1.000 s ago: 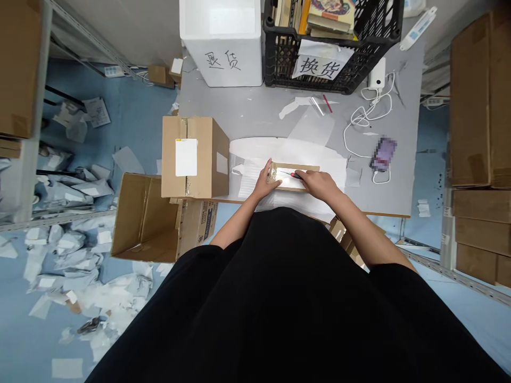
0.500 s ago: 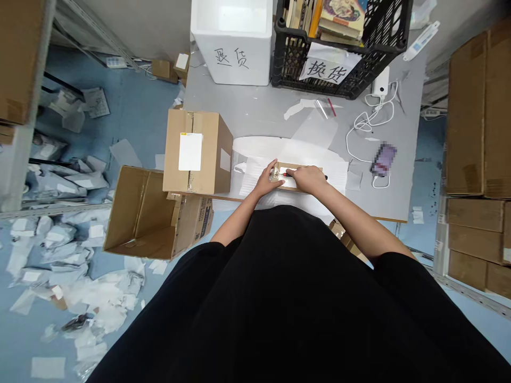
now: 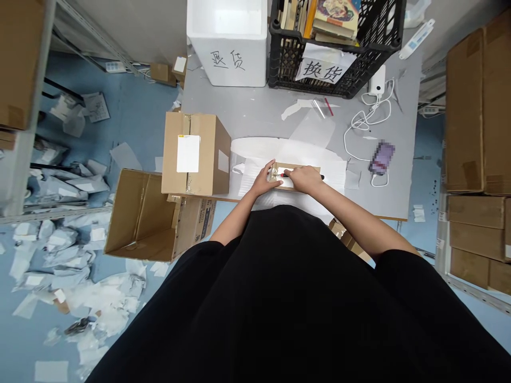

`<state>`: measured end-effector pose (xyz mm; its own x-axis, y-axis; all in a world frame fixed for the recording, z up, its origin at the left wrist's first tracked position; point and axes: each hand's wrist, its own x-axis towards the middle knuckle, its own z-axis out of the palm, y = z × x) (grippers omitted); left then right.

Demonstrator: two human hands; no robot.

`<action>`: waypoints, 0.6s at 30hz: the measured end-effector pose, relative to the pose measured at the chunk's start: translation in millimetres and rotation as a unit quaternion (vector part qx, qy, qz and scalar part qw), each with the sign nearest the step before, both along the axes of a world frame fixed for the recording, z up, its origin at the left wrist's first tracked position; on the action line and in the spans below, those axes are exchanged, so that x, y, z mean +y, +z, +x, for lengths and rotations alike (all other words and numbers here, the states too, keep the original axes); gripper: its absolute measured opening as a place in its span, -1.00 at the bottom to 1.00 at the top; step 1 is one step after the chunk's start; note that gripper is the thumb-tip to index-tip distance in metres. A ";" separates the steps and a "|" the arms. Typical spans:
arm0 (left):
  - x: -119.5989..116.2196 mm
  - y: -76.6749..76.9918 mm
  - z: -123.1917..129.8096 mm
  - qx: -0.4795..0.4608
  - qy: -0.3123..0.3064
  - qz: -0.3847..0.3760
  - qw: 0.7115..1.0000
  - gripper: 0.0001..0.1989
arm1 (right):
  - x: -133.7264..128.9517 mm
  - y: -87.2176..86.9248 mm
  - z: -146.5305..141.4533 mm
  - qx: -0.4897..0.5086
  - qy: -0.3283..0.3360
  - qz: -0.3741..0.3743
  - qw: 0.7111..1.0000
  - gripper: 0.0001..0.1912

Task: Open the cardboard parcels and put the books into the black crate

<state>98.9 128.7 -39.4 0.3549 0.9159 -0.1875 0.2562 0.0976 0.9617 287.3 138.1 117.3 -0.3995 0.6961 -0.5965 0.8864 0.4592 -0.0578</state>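
Left fingers [image 3: 268, 171] pinching the left end of a flat cardboard packet [image 3: 297, 186], its long axis lying crosswise; right fingers [image 3: 290, 172] closing around a slim red-and-black tool [image 3: 321, 177] along it, over white foam [image 3: 255, 154], beside a cardboard box [image 3: 195, 154].

Flat taped cardboard parcel [image 3: 281, 182], white-labelled, on white sheet [image 3: 315, 151]

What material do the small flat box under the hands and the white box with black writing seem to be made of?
The small flat box looks like plain brown cardboard with a matte finish, and it has shiny tape on it. The white box seems to be foam, probably polystyrene, because its walls are thick and its surface is matte, though the picture cannot confirm this.
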 end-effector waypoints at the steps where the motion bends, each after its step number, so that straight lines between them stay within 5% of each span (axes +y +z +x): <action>1: 0.4 -0.3 -1.1 0.009 -0.005 0.005 1.000 0.04 | 0.2 -1.0 1.5 0.002 0.001 0.001 1.000 -0.55; 18: -0.3 10.0 -5.5 0.078 -0.012 0.019 0.997 0.04 | -7.2 -2.9 40.1 -0.022 -0.018 -0.006 1.000 -0.50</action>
<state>93.4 128.4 -29.4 0.3457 0.9152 -0.2072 0.4055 0.0534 0.9125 327.5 130.9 114.4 -0.3483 0.7019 -0.6213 0.9040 0.4268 -0.0247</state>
